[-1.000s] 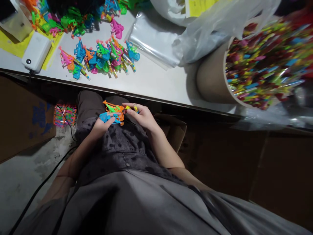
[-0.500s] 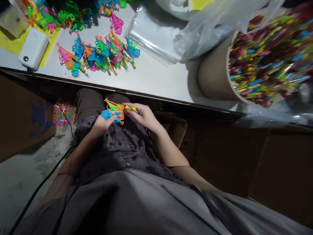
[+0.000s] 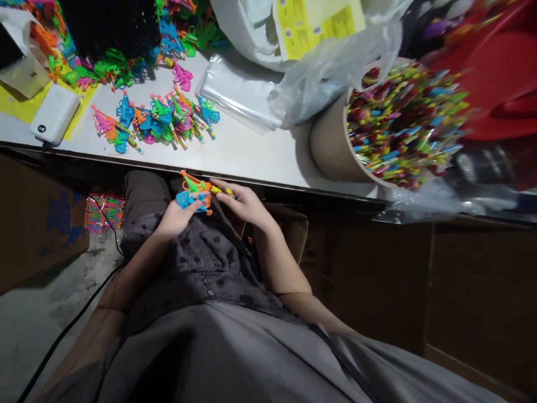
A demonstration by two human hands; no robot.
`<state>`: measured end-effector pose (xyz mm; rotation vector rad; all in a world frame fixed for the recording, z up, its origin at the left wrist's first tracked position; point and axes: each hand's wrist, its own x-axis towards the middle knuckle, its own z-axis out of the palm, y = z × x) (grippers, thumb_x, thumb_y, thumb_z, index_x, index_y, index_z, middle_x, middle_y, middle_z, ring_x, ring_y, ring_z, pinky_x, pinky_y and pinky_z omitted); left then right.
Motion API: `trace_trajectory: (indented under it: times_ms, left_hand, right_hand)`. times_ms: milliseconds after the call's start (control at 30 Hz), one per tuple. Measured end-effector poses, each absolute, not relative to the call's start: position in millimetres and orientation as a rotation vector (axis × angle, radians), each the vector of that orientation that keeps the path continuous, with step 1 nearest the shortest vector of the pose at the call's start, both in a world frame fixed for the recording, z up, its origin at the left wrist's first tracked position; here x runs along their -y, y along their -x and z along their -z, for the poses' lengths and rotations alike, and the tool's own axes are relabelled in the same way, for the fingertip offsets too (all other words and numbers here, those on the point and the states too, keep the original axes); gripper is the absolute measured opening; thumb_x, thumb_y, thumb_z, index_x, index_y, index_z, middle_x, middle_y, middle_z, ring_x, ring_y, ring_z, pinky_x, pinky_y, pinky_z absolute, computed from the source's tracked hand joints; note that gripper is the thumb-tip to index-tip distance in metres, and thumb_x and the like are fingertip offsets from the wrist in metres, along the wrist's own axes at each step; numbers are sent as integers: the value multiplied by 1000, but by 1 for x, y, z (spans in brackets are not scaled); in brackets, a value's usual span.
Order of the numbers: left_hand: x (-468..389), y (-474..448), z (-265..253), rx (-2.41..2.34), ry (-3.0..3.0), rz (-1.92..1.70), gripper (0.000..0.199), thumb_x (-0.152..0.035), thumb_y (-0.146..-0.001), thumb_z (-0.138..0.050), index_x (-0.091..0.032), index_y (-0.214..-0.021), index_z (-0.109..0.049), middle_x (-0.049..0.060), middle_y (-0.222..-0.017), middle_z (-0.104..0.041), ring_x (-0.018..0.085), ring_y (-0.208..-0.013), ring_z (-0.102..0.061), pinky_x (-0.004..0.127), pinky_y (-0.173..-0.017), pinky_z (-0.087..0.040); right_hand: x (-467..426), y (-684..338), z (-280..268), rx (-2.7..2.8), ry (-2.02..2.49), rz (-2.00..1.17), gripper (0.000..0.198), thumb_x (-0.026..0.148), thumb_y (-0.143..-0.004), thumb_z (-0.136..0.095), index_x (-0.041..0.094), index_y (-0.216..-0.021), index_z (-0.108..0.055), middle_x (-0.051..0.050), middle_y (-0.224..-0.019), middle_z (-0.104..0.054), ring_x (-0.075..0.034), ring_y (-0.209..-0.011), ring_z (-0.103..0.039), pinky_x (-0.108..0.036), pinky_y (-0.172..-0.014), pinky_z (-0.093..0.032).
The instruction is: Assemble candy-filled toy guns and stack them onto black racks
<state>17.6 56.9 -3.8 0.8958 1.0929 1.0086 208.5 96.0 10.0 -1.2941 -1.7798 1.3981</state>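
Now my view swung right. Near my lap (image 3: 202,242), my left hand (image 3: 174,219) holds bright toys (image 3: 184,198); my right hand (image 3: 248,207) pinches a yellow stick (image 3: 215,190). I'm likely lining them up; next needs steady pinching.

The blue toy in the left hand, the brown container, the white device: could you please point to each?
Blue toy (image 3: 183,200): head view, on its broad part.
Brown container (image 3: 329,145): head view, on its outer wall.
White device (image 3: 56,112): head view, on its upper face.

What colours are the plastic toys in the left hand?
The plastic toys are orange, green and blue, best seen in the head view.
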Motion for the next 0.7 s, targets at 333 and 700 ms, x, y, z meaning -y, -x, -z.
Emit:
trace_trajectory:
  times_ms: [333, 700]
  left_hand:
    - [-65, -11, 11, -1198, -1038, -1048, 43, -50, -78, -60, -17, -104, -66, 8, -112, -66, 20, -102, -61, 33, -98, -44]
    - [-58, 16, 11, -1500, -1178, -1181, 48, -56, -86, -43, -21, -111, -64, 6, -118, -62, 20, -114, -54, 32, -101, -39]
  right_hand:
    - [-56, -167, 18, 1311, 1315, -1734, 49, 64, -77, -53, 18, -93, -56, -3, -76, -66, -12, -64, -57, -27, -66, -47]
    - [-50, -136, 17, 1586, 1018, -2034, 47, 65, -75, -55, 18, -72, -51, 1, -64, -56, -10, -61, -49, -24, -63, -41]
